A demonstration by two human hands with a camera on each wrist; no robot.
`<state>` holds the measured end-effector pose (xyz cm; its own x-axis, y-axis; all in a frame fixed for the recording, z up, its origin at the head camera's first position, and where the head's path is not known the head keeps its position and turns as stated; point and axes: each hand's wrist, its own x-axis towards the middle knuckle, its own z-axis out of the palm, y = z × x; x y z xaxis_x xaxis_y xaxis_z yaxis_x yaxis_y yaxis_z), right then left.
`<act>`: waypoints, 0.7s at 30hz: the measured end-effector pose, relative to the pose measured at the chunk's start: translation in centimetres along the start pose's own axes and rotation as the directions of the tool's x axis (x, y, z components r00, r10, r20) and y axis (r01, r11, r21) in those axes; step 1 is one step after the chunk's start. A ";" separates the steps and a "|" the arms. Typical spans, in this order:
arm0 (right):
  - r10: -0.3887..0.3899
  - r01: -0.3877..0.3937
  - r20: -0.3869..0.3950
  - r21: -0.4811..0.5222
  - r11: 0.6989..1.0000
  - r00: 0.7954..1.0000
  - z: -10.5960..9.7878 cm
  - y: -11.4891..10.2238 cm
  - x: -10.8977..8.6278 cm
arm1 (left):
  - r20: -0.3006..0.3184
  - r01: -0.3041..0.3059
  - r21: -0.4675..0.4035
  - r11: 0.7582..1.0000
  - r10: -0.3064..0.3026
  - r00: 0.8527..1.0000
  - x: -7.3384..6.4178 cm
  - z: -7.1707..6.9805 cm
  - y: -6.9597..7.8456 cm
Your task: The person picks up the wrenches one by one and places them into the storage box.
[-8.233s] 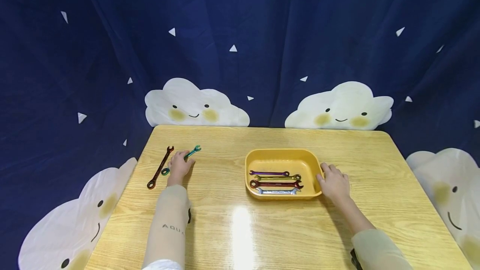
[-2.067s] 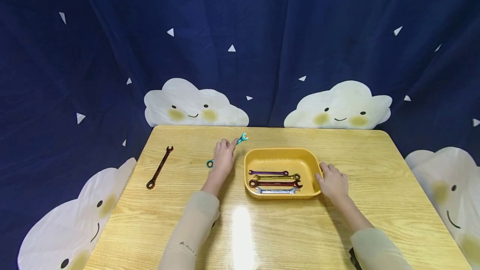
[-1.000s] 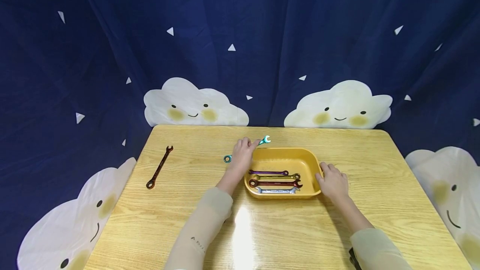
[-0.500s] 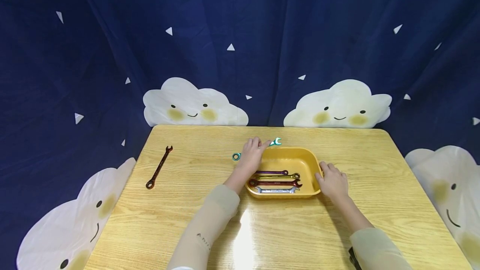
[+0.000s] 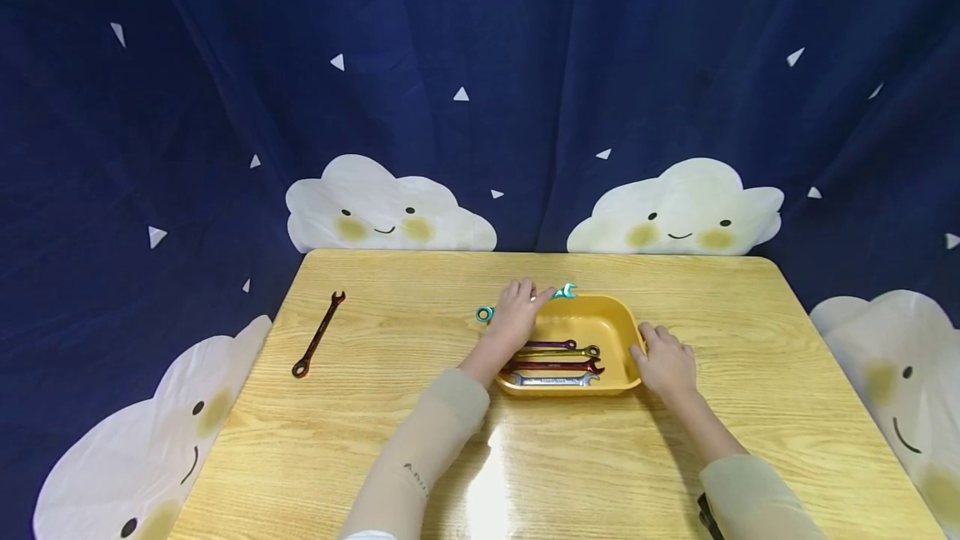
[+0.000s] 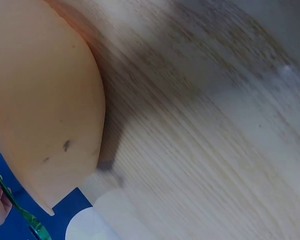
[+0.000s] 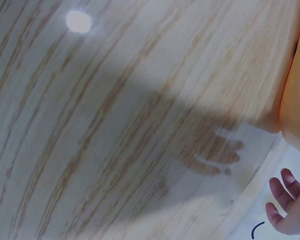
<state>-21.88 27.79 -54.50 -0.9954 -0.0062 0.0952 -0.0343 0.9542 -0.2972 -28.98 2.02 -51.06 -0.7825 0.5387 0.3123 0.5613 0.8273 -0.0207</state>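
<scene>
In the head view my left hand (image 5: 516, 312) grips a teal combination wrench (image 5: 486, 314) over the back left of the yellow bin (image 5: 606, 302). Its open jaw end points right and its ring end sticks out left. The same wrench (image 6: 32, 223) shows green in the left wrist view, beside the bin (image 6: 45, 100). My right hand (image 5: 667, 363) holds the bin's right rim, thumb at the inner side. In the bin lie a purple wrench (image 5: 557, 345), a gold wrench (image 5: 562, 352), a dark red wrench (image 5: 557, 366) and a silver wrench (image 5: 553, 380).
A dark reddish-brown wrench (image 5: 318, 335) lies at the left of the wooden table (image 5: 405, 440). Behind the far edge hangs a dark blue curtain (image 5: 420, 40) with white clouds (image 5: 675, 202).
The left hand has picked up the teal wrench from beside the brown one at the left and carried it right, over the bin's back left. The right hand stays at the rim.
</scene>
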 end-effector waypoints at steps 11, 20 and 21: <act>-0.002 0.002 -0.003 0.003 1.000 1.000 0.0 0.0 0.0 | 0.034 -0.051 0.029 0.998 0.050 0.998 0.1 0.7 0.8; 0.003 -0.003 0.010 0.002 1.000 1.000 -0.2 -0.1 -0.1 | 0.040 -0.093 0.068 0.993 0.090 0.995 0.2 0.9 1.7; 0.003 -0.003 0.011 0.002 1.000 1.000 -0.2 0.0 -0.1 | 0.046 -0.095 0.068 0.993 0.092 0.995 0.2 1.0 1.8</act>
<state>-21.73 27.83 -54.32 -0.9965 -0.0069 0.0836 -0.0317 0.9535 -0.2996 -28.42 3.78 -51.93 -0.7389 0.6195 0.2651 0.6138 0.7811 -0.1144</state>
